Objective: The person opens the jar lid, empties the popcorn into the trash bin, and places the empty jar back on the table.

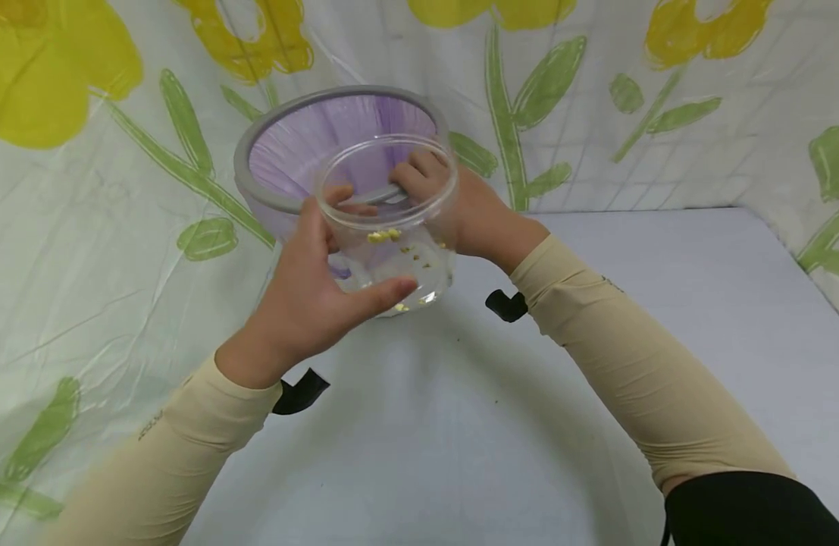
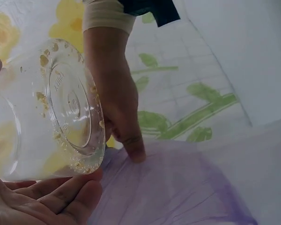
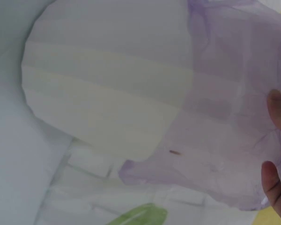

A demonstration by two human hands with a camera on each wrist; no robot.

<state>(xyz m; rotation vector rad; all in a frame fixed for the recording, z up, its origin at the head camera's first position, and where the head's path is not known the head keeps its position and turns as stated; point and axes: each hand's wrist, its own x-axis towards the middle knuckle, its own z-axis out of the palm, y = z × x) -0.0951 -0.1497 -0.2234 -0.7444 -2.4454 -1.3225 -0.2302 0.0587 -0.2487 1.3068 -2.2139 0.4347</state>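
Observation:
A clear plastic jar with yellow crumbs stuck inside is held by my left hand, thumb on the near side. In the left wrist view the jar's round base faces the camera, crumbs lying around its edge. Behind the jar is a trash bin with a grey rim, lined with a purple bag. My right hand grips the near right of that rim, partly seen through the jar. In the right wrist view the bag's skirt hangs over the white ribbed bin, fingertips against it.
A pale table lies beneath, with a few tiny dark specks on it. A white sheet with yellow flowers and green leaves covers the wall behind and to the left. Black camera mounts stick out at both wrists.

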